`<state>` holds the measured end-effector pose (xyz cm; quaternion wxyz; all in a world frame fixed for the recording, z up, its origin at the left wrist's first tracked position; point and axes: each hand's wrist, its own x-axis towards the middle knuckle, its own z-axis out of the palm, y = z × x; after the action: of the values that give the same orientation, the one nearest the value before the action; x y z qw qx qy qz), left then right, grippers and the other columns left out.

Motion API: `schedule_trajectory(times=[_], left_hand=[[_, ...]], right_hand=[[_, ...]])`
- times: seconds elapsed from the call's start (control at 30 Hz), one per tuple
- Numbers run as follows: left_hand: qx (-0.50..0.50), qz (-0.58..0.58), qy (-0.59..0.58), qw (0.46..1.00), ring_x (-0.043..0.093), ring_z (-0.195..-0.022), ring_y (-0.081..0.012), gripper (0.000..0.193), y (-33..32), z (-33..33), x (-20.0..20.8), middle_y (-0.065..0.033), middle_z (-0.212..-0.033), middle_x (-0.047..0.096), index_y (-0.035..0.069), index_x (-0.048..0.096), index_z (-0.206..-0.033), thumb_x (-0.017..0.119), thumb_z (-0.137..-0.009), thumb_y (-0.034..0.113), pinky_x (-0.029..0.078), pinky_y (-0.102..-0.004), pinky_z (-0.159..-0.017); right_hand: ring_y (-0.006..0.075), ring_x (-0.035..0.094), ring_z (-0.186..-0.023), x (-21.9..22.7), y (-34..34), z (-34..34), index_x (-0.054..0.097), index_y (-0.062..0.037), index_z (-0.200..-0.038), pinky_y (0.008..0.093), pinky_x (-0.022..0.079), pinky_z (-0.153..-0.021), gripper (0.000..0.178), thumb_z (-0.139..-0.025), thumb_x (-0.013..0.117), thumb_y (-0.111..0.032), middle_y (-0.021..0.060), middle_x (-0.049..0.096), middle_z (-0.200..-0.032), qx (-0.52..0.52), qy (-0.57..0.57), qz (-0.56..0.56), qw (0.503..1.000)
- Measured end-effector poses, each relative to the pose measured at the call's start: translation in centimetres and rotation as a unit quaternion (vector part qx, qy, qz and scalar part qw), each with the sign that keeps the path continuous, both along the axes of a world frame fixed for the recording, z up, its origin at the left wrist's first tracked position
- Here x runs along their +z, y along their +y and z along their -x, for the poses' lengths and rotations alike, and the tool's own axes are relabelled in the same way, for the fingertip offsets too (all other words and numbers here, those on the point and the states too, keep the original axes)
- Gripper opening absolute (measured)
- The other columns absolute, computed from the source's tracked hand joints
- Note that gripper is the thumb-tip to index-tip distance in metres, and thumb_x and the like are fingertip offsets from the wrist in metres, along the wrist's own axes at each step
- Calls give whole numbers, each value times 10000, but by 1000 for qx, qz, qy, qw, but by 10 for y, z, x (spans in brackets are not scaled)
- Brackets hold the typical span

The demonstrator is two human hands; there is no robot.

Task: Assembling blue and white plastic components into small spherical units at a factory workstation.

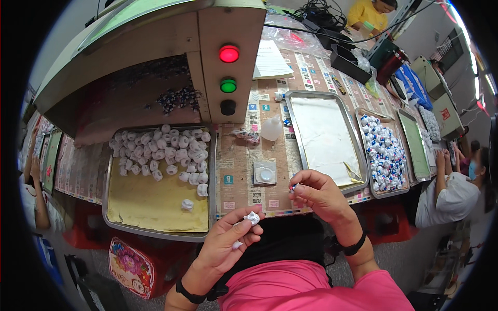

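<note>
In front of my body, my left hand point(228, 237) is closed around a small white moulded piece point(252, 218), which shows between thumb and forefinger. A second white bit point(237, 244) peeks out lower in the same hand. Higher and to the right, my right hand point(322, 196) pinches a tiny blue-and-white part point(293, 188), mostly covered by the fingertips. The hands are apart, near the table's front edge. On the left stands a metal tray point(155, 210) lined with yellowish sheet, with many similar white pieces point(161, 147) heaped toward its back.
A tray with a white liner point(327, 135) lies right of centre, beside a tray of blue-and-white pieces point(383, 153). Between the trays are a white squeeze bottle point(271, 128) and a small square block point(265, 173). A machine housing point(228, 62) with lit lamps rises behind. Other people sit nearby.
</note>
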<state>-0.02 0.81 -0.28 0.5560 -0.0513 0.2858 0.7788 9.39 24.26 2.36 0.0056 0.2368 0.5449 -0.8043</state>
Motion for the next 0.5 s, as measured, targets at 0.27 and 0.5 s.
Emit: schedule_trajectory(times=[0.27,0.5], left_hand=[[-7,-5,-4,1000,635,-888,-143,311,-3,1,1,-114,-1108,612,-4,524,-1237,545,-935,67,563,-247,-741],[-5,-3,-16,1000,638,-877,-142,310,-6,0,-2,-109,-1107,612,1,524,-1234,550,-934,71,565,-246,-745]], right_hand=[[120,623,-784,-15,-16,27,692,-13,-997,243,493,-673,163,-841,672,-52,43,657,-895,-35,113,-315,942],[254,631,-803,-14,-27,45,693,-46,-957,315,498,-718,184,-774,684,-26,99,632,-853,-2,94,-558,824]])
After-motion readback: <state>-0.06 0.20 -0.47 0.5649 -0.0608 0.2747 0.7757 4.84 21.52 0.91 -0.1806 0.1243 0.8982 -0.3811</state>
